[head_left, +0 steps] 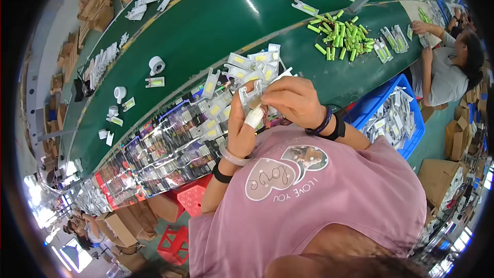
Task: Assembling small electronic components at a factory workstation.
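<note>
In front of my chest, my left hand (pixel 241 128) is closed around a small white plastic housing (pixel 250 95). A white wrapping (pixel 254 117) covers one of its fingers or the thumb. My right hand (pixel 296 102) comes in from the right, its fingertips pinched together at the housing's edge. Thin reddish-brown wires (pixel 266 117) hang just under those fingertips. What exactly sits between them is hidden. Just beyond both hands lies a heap of similar white housings with yellow strips (pixel 239 61), spread partly over printed packages (pixel 170 146).
Green battery cells (pixel 342 36) are piled at the back right. A blue crate (pixel 419 134) full of white parts stands to my right, near a seated co-worker (pixel 445 67). White round lamp heads (pixel 156 65) dot the green conveyor belt (pixel 216 20). Red stools (pixel 174 244) stand at lower left.
</note>
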The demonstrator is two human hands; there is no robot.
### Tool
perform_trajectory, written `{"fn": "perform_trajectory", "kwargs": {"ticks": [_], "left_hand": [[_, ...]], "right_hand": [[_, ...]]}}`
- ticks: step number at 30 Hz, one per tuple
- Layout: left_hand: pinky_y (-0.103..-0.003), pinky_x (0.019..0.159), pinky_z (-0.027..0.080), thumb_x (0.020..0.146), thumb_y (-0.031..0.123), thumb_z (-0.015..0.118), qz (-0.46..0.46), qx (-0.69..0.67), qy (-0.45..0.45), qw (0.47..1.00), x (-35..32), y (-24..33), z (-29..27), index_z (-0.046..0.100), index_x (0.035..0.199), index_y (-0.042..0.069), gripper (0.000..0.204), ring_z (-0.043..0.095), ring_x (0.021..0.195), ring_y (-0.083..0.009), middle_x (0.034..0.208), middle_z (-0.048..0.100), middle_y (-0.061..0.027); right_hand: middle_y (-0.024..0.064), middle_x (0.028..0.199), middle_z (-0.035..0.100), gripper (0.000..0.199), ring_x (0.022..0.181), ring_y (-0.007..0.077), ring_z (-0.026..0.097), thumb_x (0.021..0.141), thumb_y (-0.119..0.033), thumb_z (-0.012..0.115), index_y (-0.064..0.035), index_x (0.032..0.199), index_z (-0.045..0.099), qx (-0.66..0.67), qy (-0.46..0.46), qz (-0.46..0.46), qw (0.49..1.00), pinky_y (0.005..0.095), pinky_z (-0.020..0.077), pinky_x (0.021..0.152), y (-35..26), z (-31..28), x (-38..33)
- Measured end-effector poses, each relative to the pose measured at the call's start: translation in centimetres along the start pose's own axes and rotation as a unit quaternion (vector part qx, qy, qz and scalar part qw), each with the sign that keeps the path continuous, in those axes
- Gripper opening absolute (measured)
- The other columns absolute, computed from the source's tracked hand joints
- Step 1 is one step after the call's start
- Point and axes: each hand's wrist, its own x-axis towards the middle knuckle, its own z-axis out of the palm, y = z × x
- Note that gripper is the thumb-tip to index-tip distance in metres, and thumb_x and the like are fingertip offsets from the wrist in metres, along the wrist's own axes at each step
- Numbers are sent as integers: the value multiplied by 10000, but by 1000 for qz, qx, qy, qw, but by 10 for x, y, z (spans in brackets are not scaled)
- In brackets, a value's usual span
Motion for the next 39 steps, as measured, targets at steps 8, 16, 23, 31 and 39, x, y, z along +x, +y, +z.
{"fn": "perform_trajectory", "kwargs": {"ticks": [8, 16, 23, 31, 39], "left_hand": [[-220, 595, 437, 876, 65, 471, 1, 40, -5, 999, 2, -1, 1, 350, 1326, 9, 469, 495, 678, -92, 854, 522, -39], [-233, 521, 446, 911, 160, 454, 44, 49, 14, 998, -2, -6, 1, 390, 1321, -23, 454, 519, 609, -109, 912, 592, -89], [-208, 489, 426, 931, 221, 494, 49, 35, 10, 998, -1, -4, 2, 428, 1312, -14, 452, 510, 599, -87, 921, 602, -78], [-179, 551, 402, 937, 138, 483, 45, 107, 20, 993, -5, -9, -1, 407, 1322, 9, 413, 477, 634, -35, 888, 562, -14], [-192, 507, 404, 937, 105, 438, 27, 126, 46, 991, -2, -10, 2, 486, 1272, 21, 349, 480, 584, -43, 801, 577, -15]], "right_hand": [[69, 835, 631, 204, 678, 220, 613, 728, 1, 675, -76, 916, 656, -25, 0, -11, 1000, 307, 471, 574, 3, -2, 0], [66, 793, 614, 225, 637, 231, 608, 685, -2, 678, -82, 891, 639, -18, 33, 7, 999, 309, 464, 521, -4, 6, 1], [71, 784, 611, 217, 637, 232, 608, 692, 7, 664, -76, 890, 635, -1, 18, 22, 1000, 313, 468, 527, -2, 6, 1], [52, 782, 610, 208, 637, 226, 600, 682, -22, 686, -85, 875, 643, -21, 15, 14, 1000, 315, 450, 538, -4, 4, 1], [63, 771, 608, 189, 637, 235, 580, 692, 3, 696, -81, 854, 644, -36, 12, 35, 999, 328, 451, 555, 0, 12, -7]]}}
